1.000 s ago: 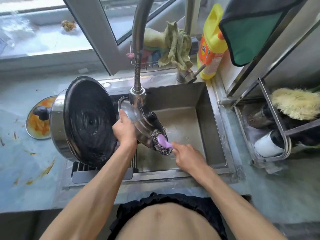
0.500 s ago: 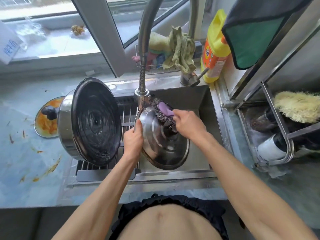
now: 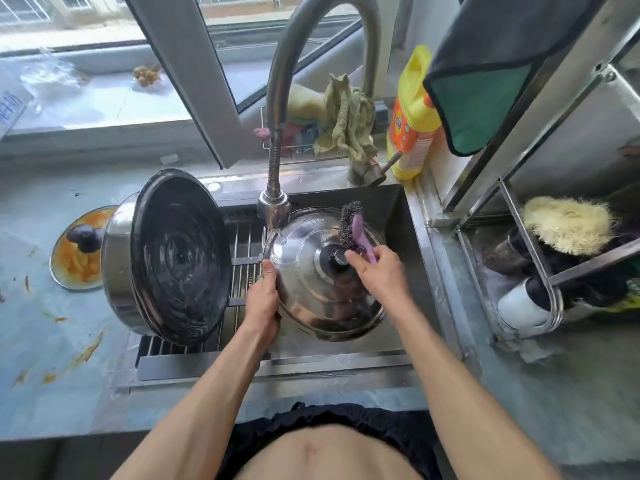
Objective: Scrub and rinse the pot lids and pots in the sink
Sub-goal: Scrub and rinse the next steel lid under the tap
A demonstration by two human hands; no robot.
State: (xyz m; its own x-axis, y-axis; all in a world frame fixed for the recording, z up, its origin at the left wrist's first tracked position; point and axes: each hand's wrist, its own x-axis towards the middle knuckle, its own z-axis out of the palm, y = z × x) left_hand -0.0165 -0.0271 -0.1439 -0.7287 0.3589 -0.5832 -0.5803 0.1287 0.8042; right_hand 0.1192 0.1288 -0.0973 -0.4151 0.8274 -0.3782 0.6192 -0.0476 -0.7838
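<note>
From the head camera, looking down over the sink (image 3: pixel 412 230): a steel pot lid (image 3: pixel 311 292) is held tilted inside the basin, its domed top facing up with the dark knob (image 3: pixel 329 259) near its middle. The left hand (image 3: pixel 263 296) grips the lid's left rim, fingers curled under the edge and thumb on top. The right hand (image 3: pixel 377 271) is closed around the purple handle of a steel-wool scrubber (image 3: pixel 351 225), whose wiry pad rests against the lid's upper part, just above the knob. The faucet (image 3: pixel 277 140) arches over from the back, and its spray head hangs right above the lid's upper left edge; water looks to be running onto the metal.

To the left, a large steel pot (image 3: pixel 173 258) lies on its side on the drain rack (image 3: pixel 242 268), its dark inside facing the sink. Behind it, on the surface (image 3: pixel 52 358), a glass lid (image 3: pixel 78 251) lies flat, smeared orange, and orange stains mark the surface around it.

Behind the sink a yellow detergent bottle (image 3: pixel 414 112) stands just beside the tap's base, with crumpled cloths (image 3: pixel 343 119) draped over a small wire holder. On the right a metal shelf (image 3: pixel 530 258) holds a pale fibrous scrubber (image 3: pixel 568 223).
</note>
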